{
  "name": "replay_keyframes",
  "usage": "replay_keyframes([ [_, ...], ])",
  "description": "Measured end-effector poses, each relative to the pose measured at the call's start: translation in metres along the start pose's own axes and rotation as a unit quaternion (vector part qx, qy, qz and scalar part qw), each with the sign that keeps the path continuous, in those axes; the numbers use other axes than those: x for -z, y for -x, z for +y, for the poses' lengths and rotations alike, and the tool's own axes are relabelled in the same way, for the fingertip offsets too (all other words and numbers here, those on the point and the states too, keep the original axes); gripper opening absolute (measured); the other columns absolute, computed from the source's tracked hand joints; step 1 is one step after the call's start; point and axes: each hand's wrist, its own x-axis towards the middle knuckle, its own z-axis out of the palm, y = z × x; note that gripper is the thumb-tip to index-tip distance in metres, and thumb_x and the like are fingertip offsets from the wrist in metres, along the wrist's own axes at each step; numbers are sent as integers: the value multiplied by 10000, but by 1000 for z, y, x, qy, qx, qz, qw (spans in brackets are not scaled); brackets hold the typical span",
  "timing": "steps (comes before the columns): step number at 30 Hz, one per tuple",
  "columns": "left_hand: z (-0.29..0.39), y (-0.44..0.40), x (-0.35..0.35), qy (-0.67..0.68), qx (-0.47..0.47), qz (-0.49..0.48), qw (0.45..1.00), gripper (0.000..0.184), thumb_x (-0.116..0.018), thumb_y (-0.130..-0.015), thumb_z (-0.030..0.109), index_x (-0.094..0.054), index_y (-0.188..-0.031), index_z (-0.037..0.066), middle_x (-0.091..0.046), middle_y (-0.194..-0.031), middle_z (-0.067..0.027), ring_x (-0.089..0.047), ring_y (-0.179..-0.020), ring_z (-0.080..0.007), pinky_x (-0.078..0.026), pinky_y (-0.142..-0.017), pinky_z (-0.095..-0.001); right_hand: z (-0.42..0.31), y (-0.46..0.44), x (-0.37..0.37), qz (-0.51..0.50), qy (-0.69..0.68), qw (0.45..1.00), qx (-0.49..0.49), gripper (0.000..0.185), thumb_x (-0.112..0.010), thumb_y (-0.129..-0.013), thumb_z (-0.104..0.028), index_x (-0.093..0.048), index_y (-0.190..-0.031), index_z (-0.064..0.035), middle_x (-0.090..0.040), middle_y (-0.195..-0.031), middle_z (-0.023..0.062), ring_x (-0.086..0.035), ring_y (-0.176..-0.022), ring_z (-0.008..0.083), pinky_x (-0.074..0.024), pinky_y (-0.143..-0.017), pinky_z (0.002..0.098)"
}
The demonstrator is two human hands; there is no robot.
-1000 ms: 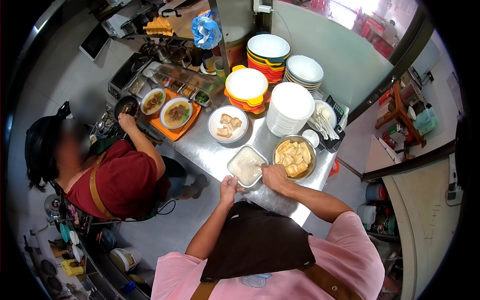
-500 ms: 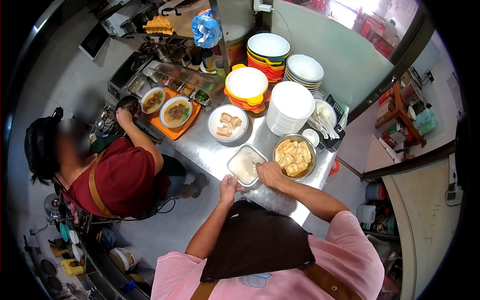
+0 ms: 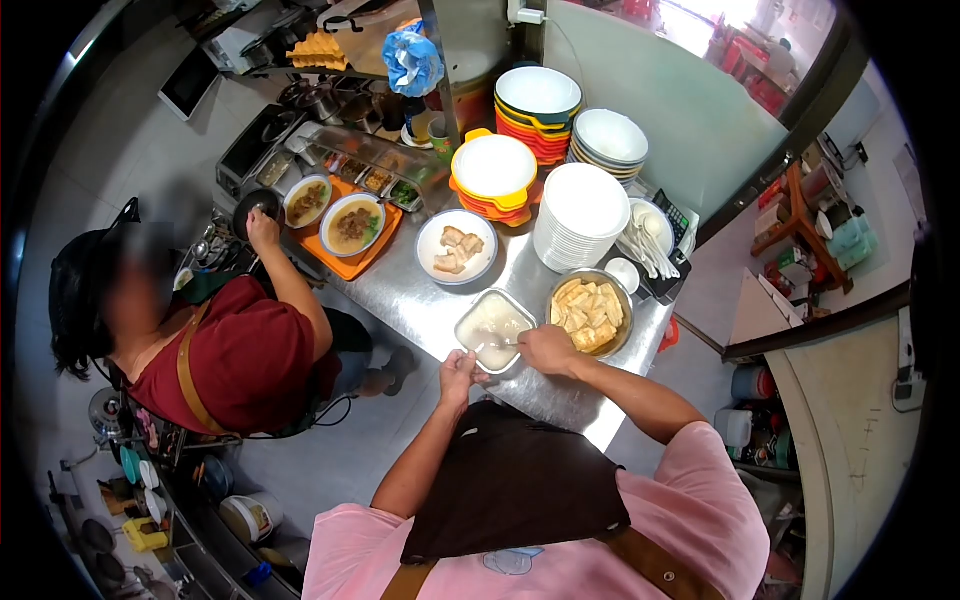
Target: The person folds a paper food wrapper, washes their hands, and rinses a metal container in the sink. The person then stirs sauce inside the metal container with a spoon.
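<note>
A square, white-rimmed container [image 3: 462, 327] holds a cloudy white liquid [image 3: 492, 318] at the table's front edge. My left hand [image 3: 462, 377] grips its near-left corner, thumb on the rim. In my right hand [image 3: 549, 351] is a spoon [image 3: 508, 345], its bowl dipped into the liquid; the closed fingers hide most of its handle. Just right of that hand stands a metal bowl [image 3: 627, 310] full of pale yellow, fried-looking pieces [image 3: 587, 312]. Beyond the container is a white bowl [image 3: 428, 235] with several browned chunks [image 3: 457, 250] in it.
Stacked white plates [image 3: 580, 215], yellow-rimmed bowls [image 3: 494, 165] and spoons [image 3: 648, 245] stand at the back. On the left, an orange tray [image 3: 352, 264] carries two bowls of soup [image 3: 352, 228]. A co-worker in a red shirt [image 3: 255, 345] reaches toward a dark pan [image 3: 256, 210].
My right hand has shifted slightly right and nearer to me, and the spoon now shows in the stirred liquid. My left hand stays put. The co-worker's hand and dark pan have moved slightly.
</note>
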Motion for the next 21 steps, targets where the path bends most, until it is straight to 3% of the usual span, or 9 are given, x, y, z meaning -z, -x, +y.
replay_keyframes([
  [9,-3,-2,2,4,3,-2,1000,170,-599,-1011,186,-535,-927,53,-628,-777,-62,-634,-639,-149,-589,-581,-268,-10,22,25,104,4,994,13,259,-562,-894,-199,-693,-783,-4,-657,-673,243,-659,-636,439,-532,-627,525],
  [12,-1,-1,0,2,1,1,1000,173,-601,-1010,192,-534,-929,55,-629,-778,-63,-637,-640,-153,-589,-582,-271,-14,24,24,107,12,994,4,211,-612,-896,-179,-678,-774,-20,-646,-668,235,-650,-653,435,-508,-632,530],
  [15,-3,-3,3,1,0,-1,1000,182,-605,-1009,200,-530,-921,60,-629,-781,-64,-636,-638,-153,-589,-582,-272,-19,25,27,117,11,993,19,225,-557,-868,-160,-683,-752,-14,-647,-650,251,-653,-594,432,-523,-589,529],
  [21,-4,-4,6,-6,10,-16,1000,146,-595,-1015,191,-512,-917,120,-625,-794,-21,-632,-667,-118,-595,-594,-287,-22,18,10,54,34,998,23,208,-564,-843,-163,-693,-766,-19,-671,-692,238,-682,-650,407,-535,-621,515],
])
